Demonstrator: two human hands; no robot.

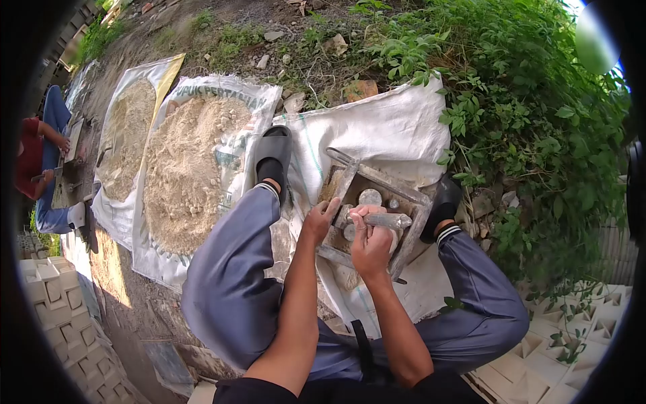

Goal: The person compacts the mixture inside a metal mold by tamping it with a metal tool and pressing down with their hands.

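Between my feet stands a dirt-caked wooden box mould (412, 195) with a divided inside. Round pale discs (370, 196) show in it. My left hand (320, 222) is closed on the mould's left side, fingers at the top of the board. Over the middle of the mould, my right hand (371, 248) is wrapped round a thick, greyish, mallet-like tool (390, 221). It lies roughly level, its blunt, tapered end pointing right. Both hands and the tool hide part of the mould's inside.
A white woven sack (377, 124) lies under the mould. To the left, sandy material is heaped on another sack (192, 168) and a farther sack (128, 138). Another person (48, 158) sits at far left. Patterned pale blocks (60, 303) are stacked lower left; leafy plants (531, 114) crowd the right.
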